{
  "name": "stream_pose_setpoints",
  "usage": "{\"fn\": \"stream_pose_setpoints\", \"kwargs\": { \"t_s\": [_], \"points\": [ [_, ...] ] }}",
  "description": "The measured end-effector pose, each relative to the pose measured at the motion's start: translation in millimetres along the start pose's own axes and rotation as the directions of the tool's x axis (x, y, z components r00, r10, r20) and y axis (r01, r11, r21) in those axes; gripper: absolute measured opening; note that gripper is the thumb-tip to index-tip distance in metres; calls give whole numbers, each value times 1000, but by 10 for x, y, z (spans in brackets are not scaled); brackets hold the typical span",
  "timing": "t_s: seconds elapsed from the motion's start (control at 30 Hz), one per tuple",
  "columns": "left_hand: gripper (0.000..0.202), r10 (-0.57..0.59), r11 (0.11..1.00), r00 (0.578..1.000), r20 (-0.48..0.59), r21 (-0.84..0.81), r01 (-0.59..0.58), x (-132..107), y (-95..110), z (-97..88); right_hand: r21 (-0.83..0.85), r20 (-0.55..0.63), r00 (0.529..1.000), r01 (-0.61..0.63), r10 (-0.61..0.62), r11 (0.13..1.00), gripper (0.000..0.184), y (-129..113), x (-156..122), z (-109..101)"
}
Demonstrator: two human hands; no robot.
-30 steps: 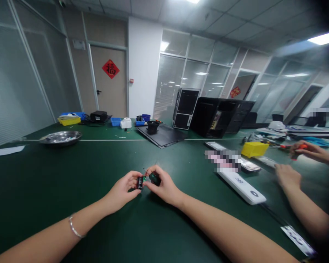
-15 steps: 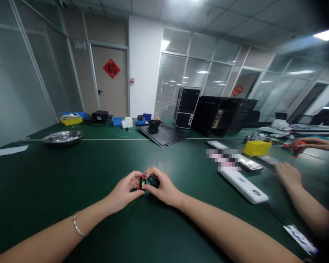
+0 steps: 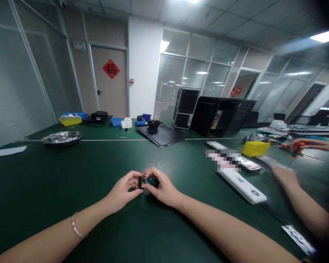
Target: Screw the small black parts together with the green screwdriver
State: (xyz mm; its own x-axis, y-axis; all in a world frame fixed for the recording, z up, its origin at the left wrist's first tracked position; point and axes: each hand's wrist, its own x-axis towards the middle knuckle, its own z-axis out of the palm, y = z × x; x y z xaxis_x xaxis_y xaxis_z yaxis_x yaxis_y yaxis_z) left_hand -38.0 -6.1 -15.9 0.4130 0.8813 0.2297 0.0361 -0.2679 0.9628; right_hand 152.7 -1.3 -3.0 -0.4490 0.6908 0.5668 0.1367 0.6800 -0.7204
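Over the green table [image 3: 71, 175] my two hands meet at the centre. My left hand [image 3: 124, 191], with a silver bracelet on its wrist, pinches a small black part with a green circuit board [image 3: 140, 181]. My right hand [image 3: 161, 186] is closed on a small dark tool [image 3: 152, 180] whose thin tip points at that part. Both hands rest low on the table, fingertips almost touching.
Another person's hands [image 3: 286, 175] work at the right, one holding an orange-handled tool [image 3: 296, 147]. Nearby lie a long white device [image 3: 242, 186], a yellow box [image 3: 255, 148], black computer cases [image 3: 216, 115], a black panel [image 3: 163, 134], a metal bowl [image 3: 61, 137] and blue and yellow bins [image 3: 70, 119].
My hands have closed in on each other; the tool's tip, clearly sticking up a second ago, is now mostly tucked between my fingers. The other person's near hand has shifted and is blurred.
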Motion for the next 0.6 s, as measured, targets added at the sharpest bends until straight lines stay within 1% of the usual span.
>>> {"fn": "stream_pose_setpoints", "kwargs": {
  "t_s": [0.1, 0.2, 0.3, 0.33, 0.37, 0.47, 0.6],
  "points": [
    [34, -28, 999, 1000, 2, -39, 28, 2, -46, 2, 0, -14, 1000, 7, -7, 1000, 15, 5, -6, 9],
    [35, -67, 987, 998, 11, -145, 68, 14, -85, -7, -56, -11, 1000, 23, -24, 998, 15, 29, -12, 13],
    [39, -115, 954, 991, 65, -270, 129, 24, -48, -22, -105, 8, 1000, 27, -26, 994, 15, 61, -24, 11],
    [37, -141, 941, 986, 88, -299, 161, 23, -17, -24, -121, 16, 1000, 25, -23, 992, 14, 71, -29, 11],
    [35, -172, 929, 980, 102, -315, 196, 20, 20, -25, -137, 23, 1000, 24, -21, 990, 15, 80, -35, 11],
    [32, -253, 907, 965, 66, -331, 260, 9, 118, -11, -169, 47, 999, 34, -26, 985, 16, 93, -51, 14],
    [28, -263, 910, 963, 56, -316, 267, 4, 136, 24, -186, 95, 994, 75, -58, 980, 17, 69, -59, 20]
  ]
}}
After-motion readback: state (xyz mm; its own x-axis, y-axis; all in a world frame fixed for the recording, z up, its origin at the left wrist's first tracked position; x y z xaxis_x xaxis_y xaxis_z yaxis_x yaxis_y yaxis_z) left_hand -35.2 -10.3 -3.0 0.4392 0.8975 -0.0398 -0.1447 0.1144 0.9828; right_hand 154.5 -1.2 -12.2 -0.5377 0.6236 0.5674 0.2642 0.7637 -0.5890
